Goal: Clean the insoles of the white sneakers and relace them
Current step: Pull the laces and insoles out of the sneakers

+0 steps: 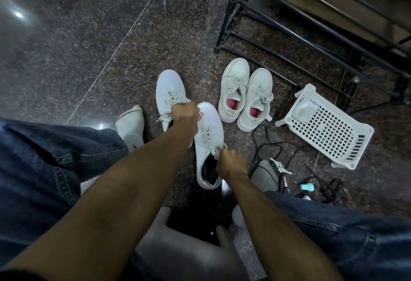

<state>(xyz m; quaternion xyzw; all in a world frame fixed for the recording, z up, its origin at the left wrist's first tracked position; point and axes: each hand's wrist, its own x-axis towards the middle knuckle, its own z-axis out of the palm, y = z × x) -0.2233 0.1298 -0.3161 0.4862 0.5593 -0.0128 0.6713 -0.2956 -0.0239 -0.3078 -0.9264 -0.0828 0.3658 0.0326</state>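
Step in hand: I judge this to be work on the laces of the nearer white sneaker (209, 145), which lies on the floor (89, 47) between my knees, toe pointing away.
Left hand: my left hand (185, 115) is closed in a fist over the gap between the two near sneakers, close to the laces of the farther white sneaker (170, 96); I cannot tell which lace it pinches.
Right hand: my right hand (230, 161) is curled at the collar of the nearer sneaker, apparently gripping the lace end or tongue there; the fingers themselves are hidden.
Doing it well: I would keep one hand steadying the shoe while the other draws the lace evenly, so both ends come out matched and the eyelets are not strained.
White sneakers: four in all, two near my hands and a second pair (245, 94) with red insoles standing side by side beyond.
Baskets: one white plastic basket (329, 129), tipped on its side at the right.
Racks: one black metal rack (311, 25) behind the pairs.
Socked feet: two, one left of the sneakers and one right.
Loose bits: a dark cord (266, 145) and one small teal object (307, 187).
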